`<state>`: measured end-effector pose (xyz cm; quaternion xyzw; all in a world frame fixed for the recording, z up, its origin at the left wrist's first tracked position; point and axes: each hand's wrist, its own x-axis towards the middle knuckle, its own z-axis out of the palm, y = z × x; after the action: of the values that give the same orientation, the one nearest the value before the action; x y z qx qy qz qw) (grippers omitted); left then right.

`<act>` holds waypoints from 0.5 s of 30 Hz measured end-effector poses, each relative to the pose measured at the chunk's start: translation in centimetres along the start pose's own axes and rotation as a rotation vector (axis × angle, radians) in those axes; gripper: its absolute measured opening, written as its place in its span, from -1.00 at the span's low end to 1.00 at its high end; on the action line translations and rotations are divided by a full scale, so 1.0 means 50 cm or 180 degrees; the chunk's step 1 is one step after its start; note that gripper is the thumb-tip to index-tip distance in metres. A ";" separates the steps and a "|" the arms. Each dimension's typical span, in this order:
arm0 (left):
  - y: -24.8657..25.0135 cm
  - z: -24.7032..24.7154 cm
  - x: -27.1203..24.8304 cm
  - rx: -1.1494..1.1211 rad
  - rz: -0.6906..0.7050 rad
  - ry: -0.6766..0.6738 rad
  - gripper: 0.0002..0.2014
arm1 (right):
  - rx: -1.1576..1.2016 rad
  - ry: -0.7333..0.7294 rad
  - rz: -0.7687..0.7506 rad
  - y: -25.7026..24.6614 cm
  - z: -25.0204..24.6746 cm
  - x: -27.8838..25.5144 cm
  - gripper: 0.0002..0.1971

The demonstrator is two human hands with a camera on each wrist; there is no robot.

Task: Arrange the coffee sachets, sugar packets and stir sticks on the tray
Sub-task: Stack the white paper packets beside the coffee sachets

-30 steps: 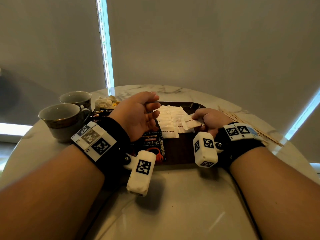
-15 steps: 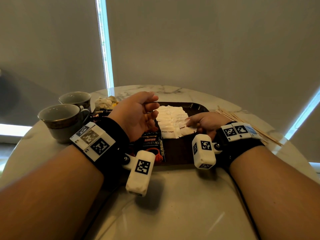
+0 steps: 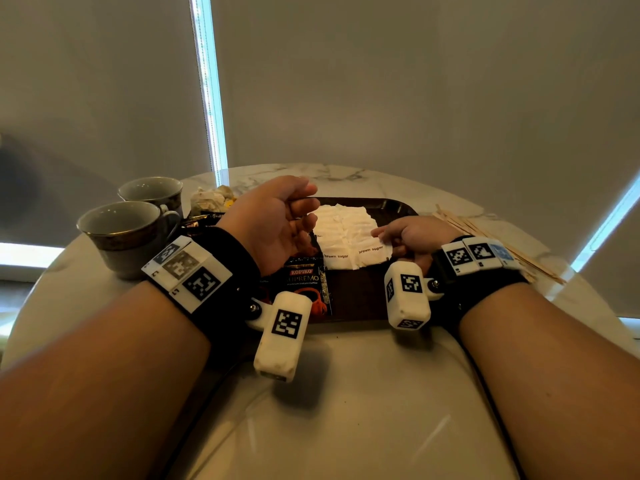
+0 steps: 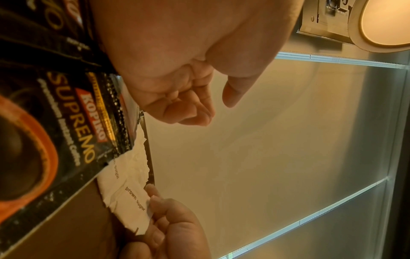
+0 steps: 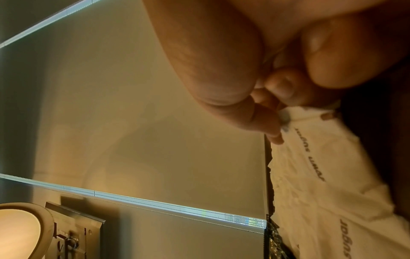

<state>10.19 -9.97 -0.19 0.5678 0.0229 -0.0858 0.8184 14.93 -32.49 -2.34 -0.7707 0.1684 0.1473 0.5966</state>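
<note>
So the right hand (image 3: 412,237) has its grip pinched on a brown sugar packet (image 3: 372,252) at the right edge of the white sugar packets (image 3: 343,230) spread over the tray (image 3: 356,296). Left hand (image 3: 273,220) hovers over the tray's left side, fingers loosely curled, holding nothing. A Kopiko coffee sachet (image 3: 304,285) lies on the tray under it, and the stir sticks (image 3: 498,240) sit on the surface right of the tray.
</note>
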 end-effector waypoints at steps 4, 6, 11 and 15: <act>0.001 0.000 0.001 -0.0022 0.0006 0.0001 -0.81 | -0.0189 0.0053 -0.0037 -0.003 0.000 0.000 -0.77; 0.001 0.000 0.001 -0.0020 0.0008 0.0007 -0.81 | -0.0185 0.0109 -0.0040 -0.001 0.000 0.002 -0.77; 0.001 0.002 0.000 -0.0015 0.0001 0.0019 -0.82 | 0.0276 0.0172 0.0180 0.001 -0.001 0.005 -0.77; 0.002 0.002 0.000 -0.0038 0.0009 0.0033 -0.81 | 0.0662 0.0345 -0.0055 0.004 -0.001 -0.002 -0.83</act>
<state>10.19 -10.05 -0.08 0.5633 0.0269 -0.0816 0.8218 14.76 -32.58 -2.44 -0.7130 0.2081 0.0820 0.6645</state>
